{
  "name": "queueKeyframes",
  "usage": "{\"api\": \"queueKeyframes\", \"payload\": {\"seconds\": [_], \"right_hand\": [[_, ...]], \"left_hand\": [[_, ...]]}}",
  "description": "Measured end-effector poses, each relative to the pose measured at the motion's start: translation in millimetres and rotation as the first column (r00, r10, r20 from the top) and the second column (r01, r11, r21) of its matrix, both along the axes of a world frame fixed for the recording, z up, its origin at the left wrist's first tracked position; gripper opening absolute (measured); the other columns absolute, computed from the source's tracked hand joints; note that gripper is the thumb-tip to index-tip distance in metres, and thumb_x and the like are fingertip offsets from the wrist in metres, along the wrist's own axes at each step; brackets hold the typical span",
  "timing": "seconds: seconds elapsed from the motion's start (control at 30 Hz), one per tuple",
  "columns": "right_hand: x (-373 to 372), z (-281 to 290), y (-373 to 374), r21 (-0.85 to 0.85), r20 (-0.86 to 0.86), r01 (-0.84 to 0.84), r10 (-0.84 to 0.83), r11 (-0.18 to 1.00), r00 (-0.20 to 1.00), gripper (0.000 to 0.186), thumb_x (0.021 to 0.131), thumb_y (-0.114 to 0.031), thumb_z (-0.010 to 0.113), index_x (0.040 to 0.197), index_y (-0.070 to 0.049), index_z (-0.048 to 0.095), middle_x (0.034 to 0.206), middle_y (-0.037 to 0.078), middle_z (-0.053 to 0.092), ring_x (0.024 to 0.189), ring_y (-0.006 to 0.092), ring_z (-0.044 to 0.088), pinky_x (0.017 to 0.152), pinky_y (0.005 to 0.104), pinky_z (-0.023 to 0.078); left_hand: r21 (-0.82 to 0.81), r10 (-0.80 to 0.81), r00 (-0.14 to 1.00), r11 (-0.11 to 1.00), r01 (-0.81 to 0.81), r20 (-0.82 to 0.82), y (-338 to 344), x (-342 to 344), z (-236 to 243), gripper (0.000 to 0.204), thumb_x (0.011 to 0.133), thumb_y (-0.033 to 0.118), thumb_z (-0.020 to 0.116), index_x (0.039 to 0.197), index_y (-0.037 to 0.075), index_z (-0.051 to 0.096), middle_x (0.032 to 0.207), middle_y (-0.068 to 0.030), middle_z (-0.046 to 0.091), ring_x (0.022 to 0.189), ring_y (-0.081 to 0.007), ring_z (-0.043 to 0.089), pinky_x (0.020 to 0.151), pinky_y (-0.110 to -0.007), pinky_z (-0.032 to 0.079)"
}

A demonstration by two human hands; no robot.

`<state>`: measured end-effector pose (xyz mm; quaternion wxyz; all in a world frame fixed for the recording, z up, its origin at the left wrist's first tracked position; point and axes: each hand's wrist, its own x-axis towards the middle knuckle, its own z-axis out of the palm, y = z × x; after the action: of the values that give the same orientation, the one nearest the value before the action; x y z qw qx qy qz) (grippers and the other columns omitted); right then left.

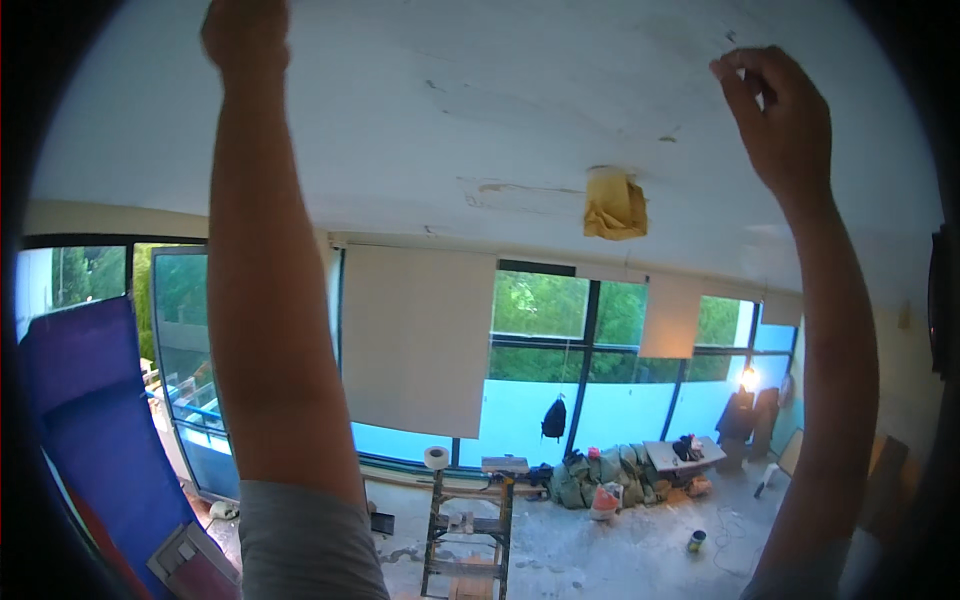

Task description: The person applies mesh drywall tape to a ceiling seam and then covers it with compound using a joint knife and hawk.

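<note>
Holding both arms high, the person has the right grip (790, 125) up by the ceiling (400, 120), thumb and forefinger bent toward each other with their tips close together. I can't tell whether anything is pinched between them, or whether they touch the surface above. The left grip (246, 32) is up there too, looking bunched, but its upper part is cut off, so I can't make out its fingers or anything in them.

The ceiling spreads above and between the two arms, pale, with scuffs and dark flecks, one fleck just beside the right fingertips. Between the forearms a yellow, crumpled cover (614, 203) hangs from it, well apart from both grips.

Farther off, a broad blind (415, 335) hangs before the windows (540, 305), green showing through the upper panes. A dark backpack (553, 418) hangs against the glass. Below stands a ladder (436, 530), a white roll (436, 458) at the top of its left side. To its right, bulky green sacks (625, 470) lie heaped by a white board (690, 460), and a lamp (749, 380) glows beyond them. A small can (697, 541) sits on the dusty floor (620, 555). Over on the person's left, a purple sheet (90, 390) leans near a glass door (185, 340).
</note>
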<state>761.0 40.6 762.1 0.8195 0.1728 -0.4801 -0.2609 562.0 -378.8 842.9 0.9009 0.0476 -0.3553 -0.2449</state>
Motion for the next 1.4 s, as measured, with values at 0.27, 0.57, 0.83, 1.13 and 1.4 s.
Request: {"api": "queueKeyframes", "payload": {"seconds": [0.27, 0.57, 0.83, 1.13, 1.4], "right_hand": [[-53.2, -156.2, 107.1, -0.502, 0.48, 0.141, 0.139, 0.853, 0.866, 0.024, 0.088, -0.022, 0.07, 0.076, -0.002, 0.064, 0.067, 0.01, 0.061, 0.055, 0.0177, 0.053, 0.054, 0.0314, 0.043], [-70.6, -564.0, 252.2, -0.592, 0.748, 0.8, 0.441, 0.104, 0.496, 0.037, 0.093, -0.029, 0.06, 0.074, 0.002, 0.061, 0.068, 0.02, 0.059, 0.065, 0.0385, 0.056, 0.064, 0.0464, 0.042], [57.4, -849.8, 179.3, -0.144, 0.588, 0.99, 0.804, -0.009, 0.092, 0.027, 0.084, -0.025, 0.066, 0.095, 0.0, 0.066, 0.096, 0.022, 0.067, 0.094, 0.0401, 0.063, 0.085, 0.0453, 0.05], [117.0, -901.9, 152.9, 0.326, 0.112, 0.766, 0.827, -0.555, 0.551, 0.036, 0.077, -0.029, 0.075, 0.097, 0.0, 0.066, 0.089, 0.019, 0.068, 0.086, 0.0325, 0.066, 0.075, 0.0433, 0.052], [131.1, -893.4, 116.5, 0.411, 0.18, 0.693, 0.798, -0.592, 0.575, 0.033, 0.081, -0.033, 0.074, 0.089, -0.002, 0.065, 0.073, 0.012, 0.065, 0.062, 0.0212, 0.064, 0.055, 0.0377, 0.052]], "left_hand": [[-0.178, -0.794, 0.55, 0.521, 0.835, 0.26, 100.2, -139.1, -148.7, 0.034, 0.089, 0.041, 0.068, 0.085, 0.007, 0.069, 0.063, 0.0017, 0.053, 0.058, -0.0072, 0.045, 0.054, -0.026, 0.037], [-0.085, -0.019, 0.141, 0.713, 0.696, 0.99, 220.4, -422.8, -556.6, 0.027, 0.097, 0.027, 0.055, 0.086, 0.006, 0.067, 0.074, -0.0118, 0.066, 0.061, -0.0255, 0.063, 0.058, -0.036, 0.049], [0.526, -0.389, -0.353, 0.628, 0.573, 0.851, 269.2, -460.3, -814.0, 0.026, 0.085, 0.011, 0.055, 0.109, 0.002, 0.056, 0.097, -0.0223, 0.062, 0.094, -0.0422, 0.06, 0.082, -0.051, 0.048], [-0.153, 0.416, -0.236, 0.713, 0.684, 0.878, 324.8, -562.2, -853.1, 0.045, 0.083, 0.014, 0.056, 0.127, 0.006, 0.053, 0.118, -0.0182, 0.057, 0.112, -0.0374, 0.055, 0.095, -0.047, 0.046], [-0.103, 0.477, -0.391, 0.727, 0.679, 0.787, 356.0, -619.9, -855.3, 0.065, 0.089, 0.024, 0.06, 0.148, 0.013, 0.033, 0.151, -0.016, 0.034, 0.13, -0.0377, 0.043, 0.102, -0.051, 0.043]]}}
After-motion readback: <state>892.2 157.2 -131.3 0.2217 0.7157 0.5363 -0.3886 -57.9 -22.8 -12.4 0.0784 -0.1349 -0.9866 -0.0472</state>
